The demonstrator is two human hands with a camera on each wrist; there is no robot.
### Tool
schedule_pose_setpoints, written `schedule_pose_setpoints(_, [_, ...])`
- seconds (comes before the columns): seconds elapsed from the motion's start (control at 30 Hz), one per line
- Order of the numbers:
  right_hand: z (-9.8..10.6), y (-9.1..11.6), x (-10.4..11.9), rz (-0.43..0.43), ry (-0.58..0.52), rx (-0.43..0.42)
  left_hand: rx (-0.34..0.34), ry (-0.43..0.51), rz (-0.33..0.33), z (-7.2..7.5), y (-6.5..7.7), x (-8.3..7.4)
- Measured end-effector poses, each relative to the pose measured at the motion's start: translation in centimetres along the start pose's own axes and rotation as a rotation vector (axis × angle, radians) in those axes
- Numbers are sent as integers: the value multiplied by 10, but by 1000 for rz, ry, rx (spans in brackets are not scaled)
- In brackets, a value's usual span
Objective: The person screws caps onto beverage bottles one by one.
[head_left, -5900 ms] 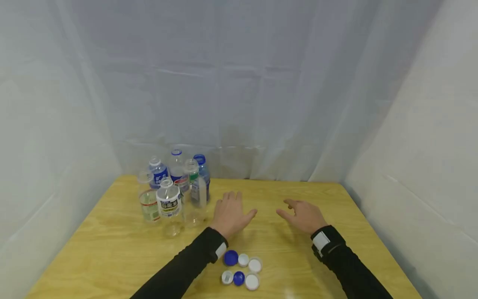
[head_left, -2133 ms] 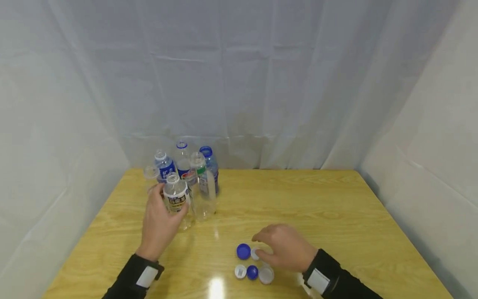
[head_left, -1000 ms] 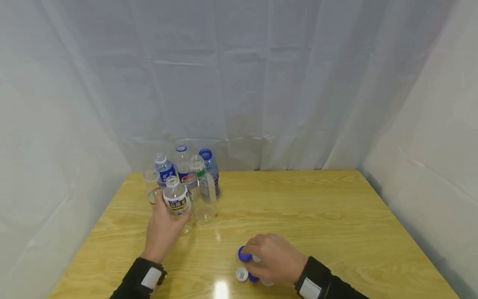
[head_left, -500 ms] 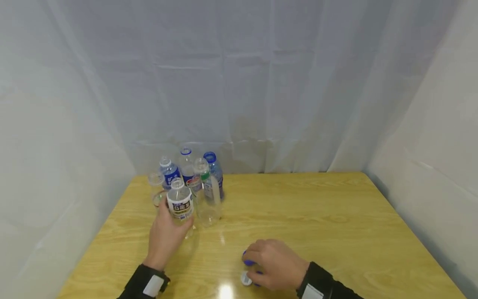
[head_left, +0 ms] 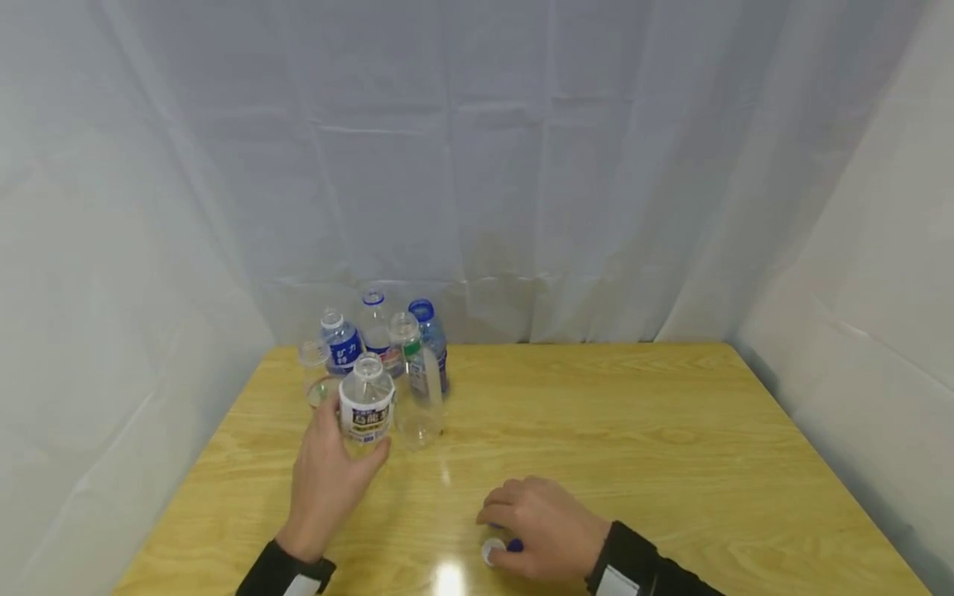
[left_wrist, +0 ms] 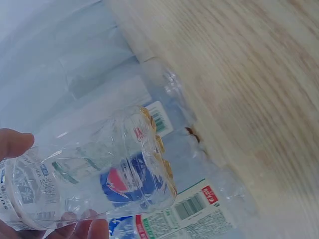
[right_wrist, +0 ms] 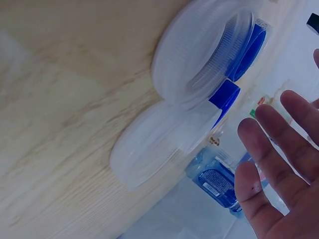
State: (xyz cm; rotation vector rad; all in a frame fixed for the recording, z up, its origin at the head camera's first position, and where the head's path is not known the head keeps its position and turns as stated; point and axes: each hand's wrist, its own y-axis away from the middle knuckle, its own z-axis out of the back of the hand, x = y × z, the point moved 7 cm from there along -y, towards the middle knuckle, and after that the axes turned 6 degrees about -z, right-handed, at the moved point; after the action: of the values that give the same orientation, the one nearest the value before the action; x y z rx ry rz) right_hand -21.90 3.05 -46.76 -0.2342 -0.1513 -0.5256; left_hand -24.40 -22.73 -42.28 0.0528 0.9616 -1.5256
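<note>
My left hand (head_left: 324, 480) grips a clear plastic bottle (head_left: 368, 406) with a white label and no cap. In the left wrist view, the ridged base of this bottle (left_wrist: 157, 164) appears raised off the table. My right hand (head_left: 547, 530) hovers over the loose caps near the front, fingers loosely bent. By its thumb lie a small white cap (head_left: 492, 550) and a blue cap (head_left: 515, 545). Two large whitish caps (right_wrist: 172, 59) show in the right wrist view, where the fingers hold nothing visible; the head view hides these caps behind the hand.
Several uncapped bottles stand clustered at the back left, among them a blue one (head_left: 432, 339), a blue-labelled one (head_left: 343, 343) and a tall green-ringed one (head_left: 421, 397). A wooden table (head_left: 633, 430) lies beneath, with pale sheeting (head_left: 492, 165) behind and at both sides.
My left hand went from the table's middle to the white-labelled bottle, gripped it and drew it slightly away from the group. My right hand came down over the caps, covering most of them.
</note>
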Motion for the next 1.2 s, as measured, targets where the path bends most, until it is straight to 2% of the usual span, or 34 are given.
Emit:
schedule_pose_setpoints(0.33, [-9,-6,3,23,-100,105,-1,-49,-59,7,8,-24])
schedule_pose_setpoints(0.47, [-14,-8,4,21,-95,156,-23,-62,-85,9,11,-29])
schedule_pose_setpoints(0.63, [-16,-8,8,54,-63,146,-56,-88,-134,9,16,-35])
schedule_pose_setpoints(0.87, [-19,-9,14,98,-50,115,-60,-87,-166,7,21,-39])
schedule_pose_setpoints(0.97, [-21,-9,15,120,-35,98,-60,-86,-166,7,23,-41])
schedule_pose_setpoints(1.2, [-28,-10,15,145,-40,122,-25,-85,-139,4,31,-44])
